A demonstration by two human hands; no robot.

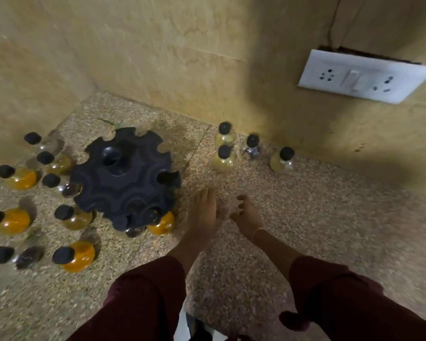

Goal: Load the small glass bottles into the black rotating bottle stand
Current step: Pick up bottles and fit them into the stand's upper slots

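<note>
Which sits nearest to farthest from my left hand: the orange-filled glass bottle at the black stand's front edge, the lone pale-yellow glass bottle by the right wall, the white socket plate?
From the left hand:
1. orange-filled glass bottle, just left, at the black stand.
2. pale-yellow glass bottle, ahead right.
3. white socket plate, high on the wall.
</note>
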